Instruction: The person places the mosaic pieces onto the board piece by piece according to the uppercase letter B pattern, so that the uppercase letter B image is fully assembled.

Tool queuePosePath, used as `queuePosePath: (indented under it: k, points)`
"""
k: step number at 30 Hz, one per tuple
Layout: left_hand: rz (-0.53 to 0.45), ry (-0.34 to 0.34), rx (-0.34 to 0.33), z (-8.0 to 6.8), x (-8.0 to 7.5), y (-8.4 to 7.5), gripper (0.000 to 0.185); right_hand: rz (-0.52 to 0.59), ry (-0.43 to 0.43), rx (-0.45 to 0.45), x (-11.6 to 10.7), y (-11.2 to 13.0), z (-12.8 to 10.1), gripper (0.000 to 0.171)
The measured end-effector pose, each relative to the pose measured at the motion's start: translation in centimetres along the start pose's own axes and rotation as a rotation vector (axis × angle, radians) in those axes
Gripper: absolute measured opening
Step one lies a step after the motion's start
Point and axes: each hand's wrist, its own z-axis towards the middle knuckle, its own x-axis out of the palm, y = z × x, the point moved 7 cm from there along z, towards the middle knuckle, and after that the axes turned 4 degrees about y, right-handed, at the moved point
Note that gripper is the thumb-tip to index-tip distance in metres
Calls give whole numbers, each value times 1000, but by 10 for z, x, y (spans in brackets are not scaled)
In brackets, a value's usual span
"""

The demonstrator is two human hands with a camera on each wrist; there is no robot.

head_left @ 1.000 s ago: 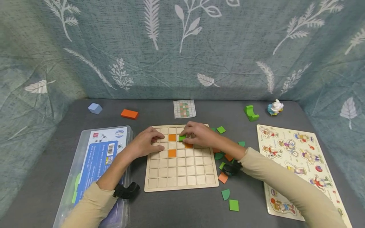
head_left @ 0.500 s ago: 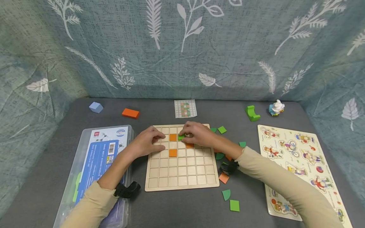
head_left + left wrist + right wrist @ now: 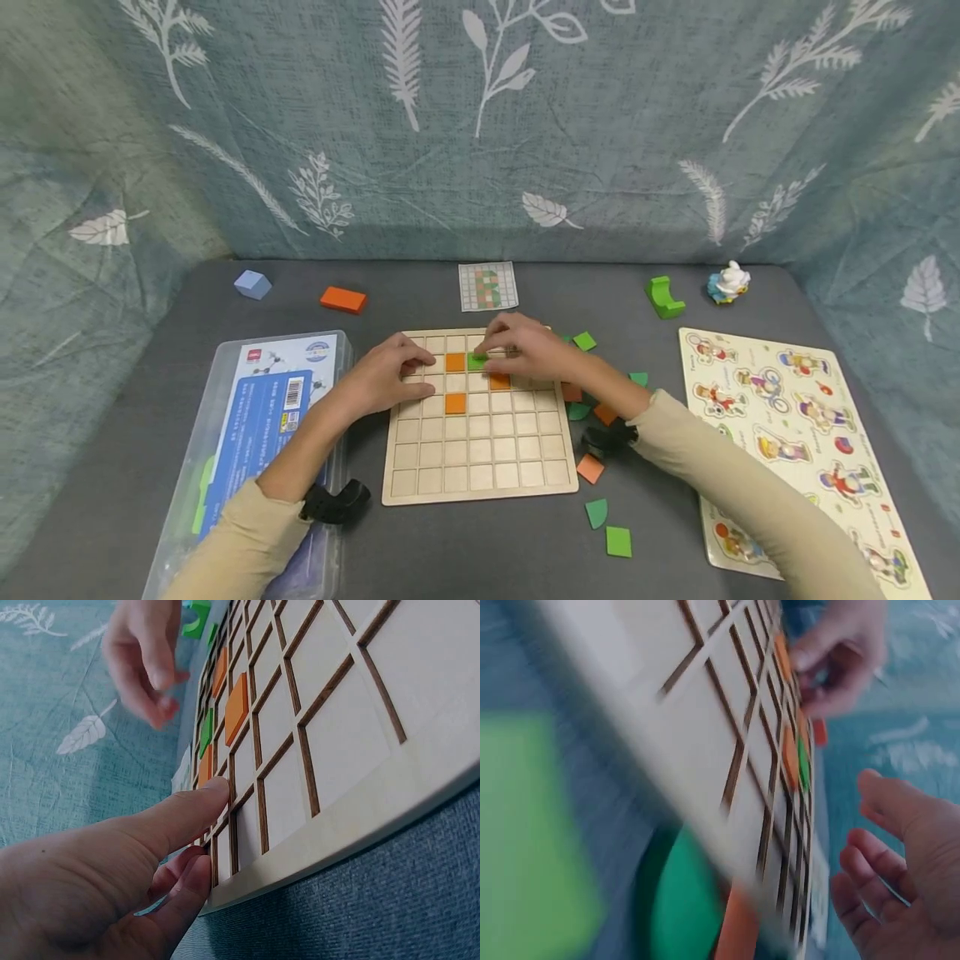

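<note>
A wooden grid board (image 3: 480,452) lies on the dark table. Orange square tiles (image 3: 455,404) sit in a few of its cells, and a green square tile (image 3: 476,362) lies in an upper cell beside one of them. My left hand (image 3: 382,375) rests with its thumb and fingertips on the board's left side. Above the green tile hovers my right hand (image 3: 531,348); in the right wrist view its fingers (image 3: 874,859) are loosely bent, apart from the tile, with nothing between them.
Loose green and orange tiles (image 3: 618,542) are scattered right of the board. A pattern card (image 3: 487,286) lies behind it. Left stands a clear plastic box (image 3: 212,367); right, a picture puzzle board (image 3: 780,400). Blocks (image 3: 343,300) and a figurine (image 3: 727,282) stand at the back.
My right hand has let go of the green tile and lifted slightly, leaving more of the tile visible in its cell. The left hand has stayed in place.
</note>
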Motion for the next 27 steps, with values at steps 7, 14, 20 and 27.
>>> queuePosePath:
  k: [7, 14, 20, 27]
  points:
    - [0, -8, 9, 0, 0, 0, 40, 73, -164, 112, -28, -35, -53, 28]
    - [-7, -6, 4, -1, 1, 2, 39, 30, -176, 199, -33, -55, -86, 31]
    - [-6, -11, 9, 0, 2, 1, 40, -36, -163, 204, -31, -58, -82, 31]
    - [-7, -6, 12, 0, 2, 2, 39, -156, -68, 199, -27, -54, -69, 31]
